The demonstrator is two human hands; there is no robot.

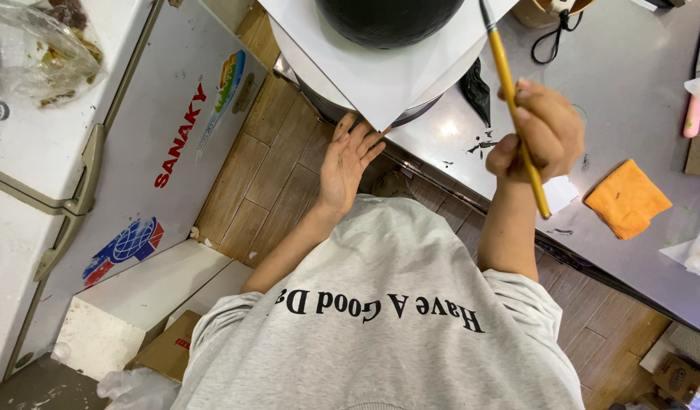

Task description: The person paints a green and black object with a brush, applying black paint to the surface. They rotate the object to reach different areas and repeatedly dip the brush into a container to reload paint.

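One brush (pixel 517 114), handle slanting up-left, clenched in right hand (pixel 536 133); left hand (pixel 348 163) released.

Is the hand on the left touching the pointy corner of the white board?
Touching. The head view shows the left hand with its fingertips pressed against the corner of the white board, no gap between them.
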